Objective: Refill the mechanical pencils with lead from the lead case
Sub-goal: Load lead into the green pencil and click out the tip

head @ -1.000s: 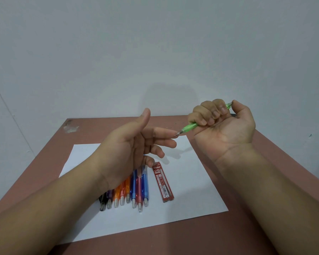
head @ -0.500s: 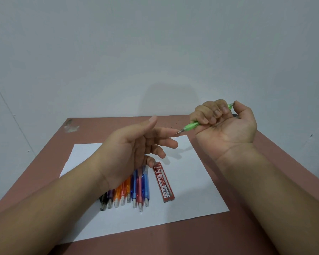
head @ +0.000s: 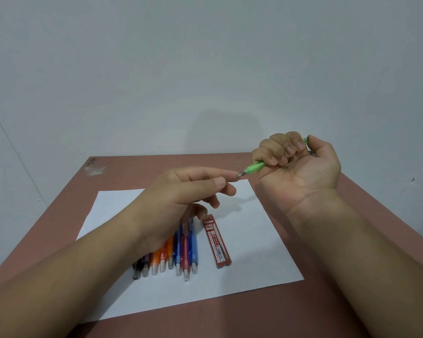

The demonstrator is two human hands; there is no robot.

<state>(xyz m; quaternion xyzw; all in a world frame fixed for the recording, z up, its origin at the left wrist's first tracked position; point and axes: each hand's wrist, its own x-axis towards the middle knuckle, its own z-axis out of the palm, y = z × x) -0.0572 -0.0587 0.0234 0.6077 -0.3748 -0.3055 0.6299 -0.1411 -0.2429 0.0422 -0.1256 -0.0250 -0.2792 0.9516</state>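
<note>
My right hand [head: 296, 164] grips a green mechanical pencil [head: 253, 167] in a fist above the table, its metal tip pointing left and down. My left hand [head: 181, 198] is raised beside it, fingers mostly straight. Its index fingertip touches the pencil's tip and the thumb lies close under the index finger. No lead is visible between them. Below my left hand, a row of several coloured mechanical pencils [head: 178, 254] lies on a white sheet of paper [head: 254, 240], partly hidden by my wrist. A red 2B lead case [head: 216, 241] lies just right of the row.
The paper rests on a reddish-brown table [head: 230, 320] against a white wall. A scuffed patch [head: 94, 168] marks the table's far left corner.
My left thumb has folded down from upright to lie under the index finger, and the hand has turned palm-down. The right hand and green pencil have barely moved.
</note>
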